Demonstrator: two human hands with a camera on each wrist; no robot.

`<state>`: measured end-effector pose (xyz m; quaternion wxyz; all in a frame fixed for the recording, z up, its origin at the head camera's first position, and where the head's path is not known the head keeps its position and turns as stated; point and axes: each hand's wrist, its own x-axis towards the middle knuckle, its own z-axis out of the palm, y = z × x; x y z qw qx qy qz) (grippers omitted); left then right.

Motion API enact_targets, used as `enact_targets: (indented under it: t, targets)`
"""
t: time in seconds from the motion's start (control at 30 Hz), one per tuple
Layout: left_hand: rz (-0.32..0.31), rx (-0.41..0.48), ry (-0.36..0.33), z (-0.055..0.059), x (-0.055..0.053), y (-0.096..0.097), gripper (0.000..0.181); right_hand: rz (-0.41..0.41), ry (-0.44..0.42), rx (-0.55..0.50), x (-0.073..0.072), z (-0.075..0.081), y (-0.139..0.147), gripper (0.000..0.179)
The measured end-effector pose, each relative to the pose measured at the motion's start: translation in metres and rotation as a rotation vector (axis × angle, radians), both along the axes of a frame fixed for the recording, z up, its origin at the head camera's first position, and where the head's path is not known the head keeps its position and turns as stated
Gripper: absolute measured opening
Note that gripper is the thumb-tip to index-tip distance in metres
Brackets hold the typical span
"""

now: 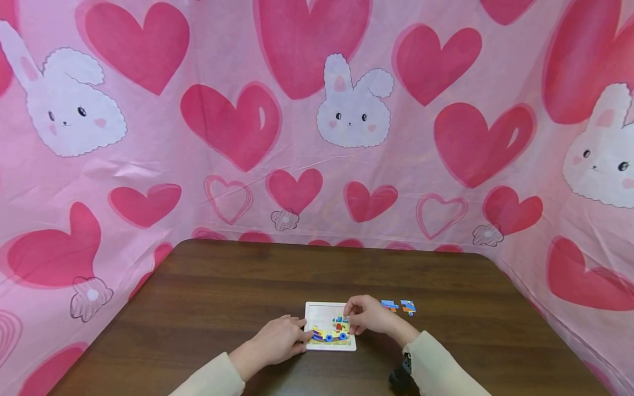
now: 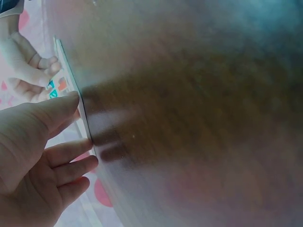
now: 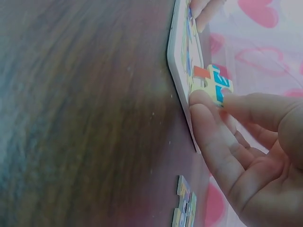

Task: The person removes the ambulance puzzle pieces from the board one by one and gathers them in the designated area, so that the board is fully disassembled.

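A small jigsaw puzzle in a white-framed tray (image 1: 322, 348) lies on the table, with joined pieces showing a yellow vehicle with blue wheels along its lower part. My left hand (image 1: 279, 340) rests against the tray's left side, its fingertips at the rim and one reaching onto the picture. Over the tray's right side, my right hand (image 1: 369, 314) pinches a yellow puzzle piece with blue-green marks (image 3: 218, 81) between thumb and fingers. In the right wrist view this piece stands tilted up at the picture, beside an orange-red patch (image 3: 201, 72).
Two loose blue puzzle pieces (image 1: 408, 306) lie on the brown wooden table (image 1: 223, 286), to the right of the tray, beyond the right wrist. A pink cloth with hearts and rabbits (image 1: 297, 154) hangs around the table's back and sides. A dark band circles the right wrist.
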<state>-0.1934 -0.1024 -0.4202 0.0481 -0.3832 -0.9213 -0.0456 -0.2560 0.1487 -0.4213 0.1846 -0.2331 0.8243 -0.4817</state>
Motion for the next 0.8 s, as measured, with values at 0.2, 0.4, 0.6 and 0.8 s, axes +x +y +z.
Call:
enact_targets:
  t: [0.2,0.4,0.6,0.8]
  targets:
    - [0.001,0.002,-0.005,-0.001,-0.001,0.000,0.028,0.021,0.044,0.015,-0.001,0.000,0.003,0.004]
    - [0.004,-0.003,-0.019,0.000,-0.001,0.000,0.028,-0.006,0.050,-0.010,-0.003,-0.001,0.006,0.008]
    - [-0.001,-0.012,0.002,-0.001,-0.002,0.000,0.027,-0.013,0.097,-0.013,-0.005,0.004,0.015,0.007]
    - [-0.011,-0.013,0.021,-0.001,-0.002,0.000,0.025,-0.029,0.116,-0.008,-0.002,0.015,0.024,0.008]
